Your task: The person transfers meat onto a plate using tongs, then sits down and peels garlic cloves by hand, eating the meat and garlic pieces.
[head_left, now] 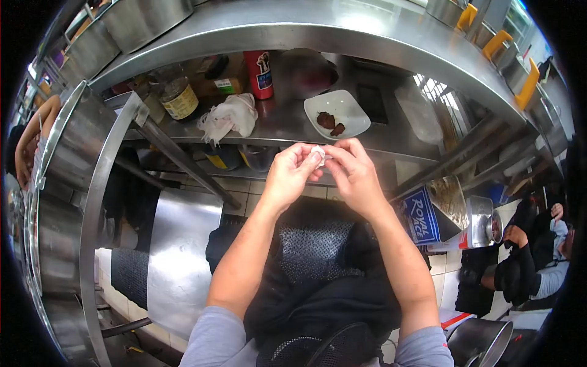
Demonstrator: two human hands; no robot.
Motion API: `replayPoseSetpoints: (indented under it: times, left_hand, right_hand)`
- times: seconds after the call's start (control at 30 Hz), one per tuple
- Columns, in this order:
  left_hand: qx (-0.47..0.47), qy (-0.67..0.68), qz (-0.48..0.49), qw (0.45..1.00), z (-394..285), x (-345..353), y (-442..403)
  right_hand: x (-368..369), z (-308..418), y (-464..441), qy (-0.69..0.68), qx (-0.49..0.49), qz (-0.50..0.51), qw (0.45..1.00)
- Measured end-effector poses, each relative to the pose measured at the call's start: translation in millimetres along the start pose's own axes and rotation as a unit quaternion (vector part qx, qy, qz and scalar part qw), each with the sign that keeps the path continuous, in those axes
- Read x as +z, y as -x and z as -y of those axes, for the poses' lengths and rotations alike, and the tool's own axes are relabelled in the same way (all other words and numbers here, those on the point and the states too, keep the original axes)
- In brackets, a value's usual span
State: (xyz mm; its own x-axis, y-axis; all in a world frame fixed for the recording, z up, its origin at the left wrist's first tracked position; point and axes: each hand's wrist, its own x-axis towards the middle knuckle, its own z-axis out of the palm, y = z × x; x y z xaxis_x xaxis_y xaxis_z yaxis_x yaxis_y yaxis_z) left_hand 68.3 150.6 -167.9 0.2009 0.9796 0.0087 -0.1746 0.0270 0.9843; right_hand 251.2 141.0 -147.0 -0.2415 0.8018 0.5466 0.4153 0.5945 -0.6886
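My left hand (290, 171) and my right hand (350, 164) meet in front of my lap, just below the edge of the lower steel shelf. Between the fingertips of both is a small white crumpled piece (318, 155) that looks like tissue or paper; the fingers partly cover it. Behind my right hand, a white square bowl (354, 105) on the shelf contains a few dark brown lumps (330, 123). A crumpled white cloth (230, 117) lies on the shelf beyond my left hand.
The lower steel shelf (275, 136) also bears a red bottle (260, 74) and a labelled jar (177, 98). Overhead runs a steel counter edge (293, 38). A blue-labelled tin (422, 214) stands at right. Other people are at the far left and right.
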Motion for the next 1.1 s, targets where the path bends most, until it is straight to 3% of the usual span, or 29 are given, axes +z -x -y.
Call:
replayPoseSetpoints:
  times: [0.13, 0.43, 0.67, 0.77, 0.8, 0.83, 0.87, 0.93, 1.1]
  left_hand:
    - [0.026, -0.053, 0.017, 0.998, 5, -3, 0]
    - [-0.005, -0.011, 0.023, 1.000, 7, 2, 3]
    - [-0.001, -0.078, -0.027, 0.997, 8, 3, 1]
    - [0.039, -0.087, 0.006, 0.995, 1, 1, 3]
    - [0.039, -0.088, 0.007, 0.995, -2, 4, 5]
    - [0.108, -0.107, 0.008, 0.988, -5, 7, 8]
    - [0.177, -0.126, 0.009, 0.976, -8, 10, 9]
    - [0.175, -0.141, 0.004, 0.974, -10, 11, 9]
    - [0.181, -0.155, -0.031, 0.971, 1, 9, 5]
  right_hand:
    - [4, -9, 5, -0.025, 0.007, -0.001, 1.000]
    - [4, -20, 11, -0.012, 0.031, 0.031, 0.999]
    - [7, -23, 13, -0.046, 0.079, 0.023, 0.996]
    - [3, -21, 9, -0.092, 0.139, 0.033, 0.985]
    - [1, -20, 8, -0.196, 0.208, 0.032, 0.958]
    - [-1, -20, 7, -0.297, 0.273, 0.031, 0.914]
    - [-2, -21, 7, -0.297, 0.272, 0.030, 0.915]
    - [-1, -25, 6, -0.400, 0.273, 0.027, 0.875]
    - [13, -26, 12, -0.431, 0.282, 0.006, 0.857]
